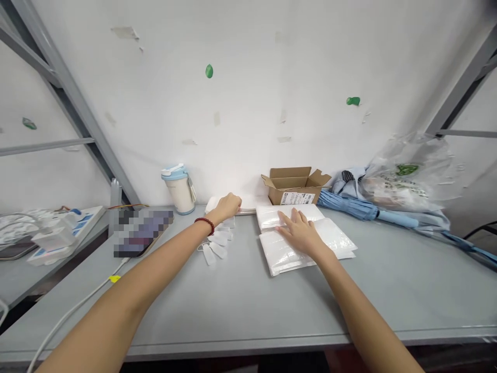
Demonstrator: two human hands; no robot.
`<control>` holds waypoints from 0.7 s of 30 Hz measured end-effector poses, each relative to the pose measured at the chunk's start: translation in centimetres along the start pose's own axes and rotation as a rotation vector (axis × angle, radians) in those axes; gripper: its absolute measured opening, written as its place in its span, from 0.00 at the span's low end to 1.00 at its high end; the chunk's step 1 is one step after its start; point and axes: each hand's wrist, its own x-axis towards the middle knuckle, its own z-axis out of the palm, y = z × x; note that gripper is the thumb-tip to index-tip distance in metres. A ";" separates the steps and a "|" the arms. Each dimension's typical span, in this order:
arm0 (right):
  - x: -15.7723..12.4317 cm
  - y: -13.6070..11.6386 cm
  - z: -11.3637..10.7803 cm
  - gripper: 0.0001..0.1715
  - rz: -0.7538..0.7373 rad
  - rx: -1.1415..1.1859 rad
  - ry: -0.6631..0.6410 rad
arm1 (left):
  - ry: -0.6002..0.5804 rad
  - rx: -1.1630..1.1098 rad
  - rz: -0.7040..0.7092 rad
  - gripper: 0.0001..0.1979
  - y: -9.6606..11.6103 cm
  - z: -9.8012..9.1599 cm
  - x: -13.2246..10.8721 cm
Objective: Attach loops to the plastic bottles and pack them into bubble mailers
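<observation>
My left hand (228, 205) is closed, knuckles up, near the wall at the back of the table. Its fingertips are hidden, so whatever they grip cannot be made out. A white stack (248, 206) lies just beside and behind it. Below my left wrist several white tags (218, 250) with loops are spread out. My right hand (298, 231) rests with fingers spread on clear-and-white plastic bags (289, 251). These bags lie in two overlapping piles, in front of an open cardboard box (294, 187) that has a printed label.
A cream tumbler (180, 192) with a blue lid stands back left, near a blurred phone (144, 233) on a white cable. At right lie a folded blue umbrella (349, 205) and a clear plastic bag (411, 171). A power strip (68, 235) sits far left.
</observation>
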 end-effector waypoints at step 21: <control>0.2 0.4 0.6 0.27 -0.043 0.015 0.096 | 0.095 0.207 0.040 0.18 0.3 -2.8 3.1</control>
